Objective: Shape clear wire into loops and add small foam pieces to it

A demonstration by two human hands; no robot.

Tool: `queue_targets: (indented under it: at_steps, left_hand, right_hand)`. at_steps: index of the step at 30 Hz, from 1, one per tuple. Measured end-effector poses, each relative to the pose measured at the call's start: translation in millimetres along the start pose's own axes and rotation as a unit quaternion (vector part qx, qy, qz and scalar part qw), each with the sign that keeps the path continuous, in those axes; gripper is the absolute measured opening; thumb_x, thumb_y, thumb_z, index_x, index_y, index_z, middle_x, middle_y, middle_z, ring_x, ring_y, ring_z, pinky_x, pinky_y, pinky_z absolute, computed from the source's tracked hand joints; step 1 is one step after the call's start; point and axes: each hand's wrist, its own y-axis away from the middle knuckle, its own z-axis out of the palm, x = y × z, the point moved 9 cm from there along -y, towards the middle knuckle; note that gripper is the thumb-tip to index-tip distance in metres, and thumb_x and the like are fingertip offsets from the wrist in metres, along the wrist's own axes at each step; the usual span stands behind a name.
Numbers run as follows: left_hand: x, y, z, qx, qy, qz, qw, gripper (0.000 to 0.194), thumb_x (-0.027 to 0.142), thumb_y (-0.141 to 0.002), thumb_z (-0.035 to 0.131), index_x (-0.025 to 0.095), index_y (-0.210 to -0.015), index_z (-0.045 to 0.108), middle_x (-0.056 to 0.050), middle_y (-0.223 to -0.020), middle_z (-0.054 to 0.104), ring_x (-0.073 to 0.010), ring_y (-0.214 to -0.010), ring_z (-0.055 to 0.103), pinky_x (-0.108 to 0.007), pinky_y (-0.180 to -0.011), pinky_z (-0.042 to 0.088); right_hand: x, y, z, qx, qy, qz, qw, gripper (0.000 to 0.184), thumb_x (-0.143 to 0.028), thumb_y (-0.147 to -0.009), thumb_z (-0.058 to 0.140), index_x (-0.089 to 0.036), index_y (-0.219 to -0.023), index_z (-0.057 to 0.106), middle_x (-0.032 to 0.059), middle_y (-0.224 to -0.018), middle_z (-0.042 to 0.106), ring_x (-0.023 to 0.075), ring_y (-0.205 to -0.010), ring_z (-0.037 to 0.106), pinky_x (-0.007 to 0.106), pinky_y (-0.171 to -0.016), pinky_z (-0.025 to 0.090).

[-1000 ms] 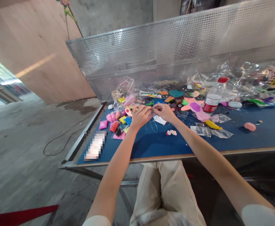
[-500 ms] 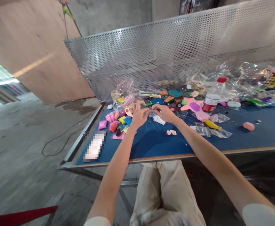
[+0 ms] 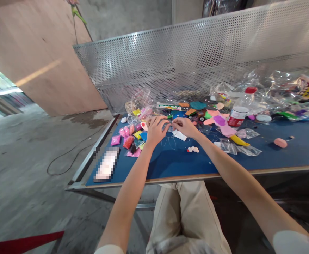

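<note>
The grip of the left hand (image 3: pixel 156 129) is now opened from its pinch; thin thread (image 3: pixel 174 143) seems held between the right hand's (image 3: pixel 184 127) closed fingertips, its handling apparently unfinished.

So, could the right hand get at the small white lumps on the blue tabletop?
Probably yes: the white lumps lie uncovered on the blue tabletop, close by the right hand, though it seems busy with thin thread.
</note>
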Motion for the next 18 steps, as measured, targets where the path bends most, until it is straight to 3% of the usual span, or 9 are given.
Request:
queue_targets:
  at_steps: [5, 13, 18]
  left_hand:
    - [7.2, 0.5, 4.5, -0.039, -0.006, 0.087, 0.995, 0.030, 0.035, -0.107, 0.049, 0.029, -0.118, 0.075, -0.005, -0.110, 0.080, -0.0205, -0.106, 0.070, -0.040, -0.102, 0.042]
    - [1.8, 3.5, 8.6, -0.027, -0.040, 0.077, 0.996, 0.033, 0.032, -0.107, 0.046, 0.034, -0.120, 0.077, -0.003, -0.106, 0.080, -0.0215, -0.093, 0.066, -0.042, -0.092, 0.041]
    - [3.0, 3.2, 8.5, -0.022, -0.048, 0.065, 0.996, 0.034, 0.029, -0.107, 0.045, 0.035, -0.120, 0.076, -0.003, -0.110, 0.078, -0.0233, -0.099, 0.064, -0.043, -0.090, 0.040]
  right_hand:
    - [4.6, 0.5, -1.2, 0.002, -0.059, 0.036, 0.998, 0.030, -0.050, -0.081, 0.066, -0.020, -0.079, 0.064, 0.0008, -0.063, 0.066, 0.0150, -0.057, 0.059, 0.030, -0.059, 0.050]
    - [1.1, 0.5, 0.6, -0.006, -0.066, 0.031, 0.997, 0.029, -0.050, -0.078, 0.069, -0.021, -0.080, 0.066, 0.0024, -0.065, 0.069, 0.0167, -0.059, 0.062, 0.032, -0.060, 0.052]
    - [1.6, 0.5, -2.0, 0.039, -0.038, 0.010, 0.998, 0.027, -0.048, -0.082, 0.065, -0.022, -0.085, 0.064, 0.0030, -0.069, 0.071, 0.0191, -0.064, 0.066, 0.035, -0.068, 0.054]
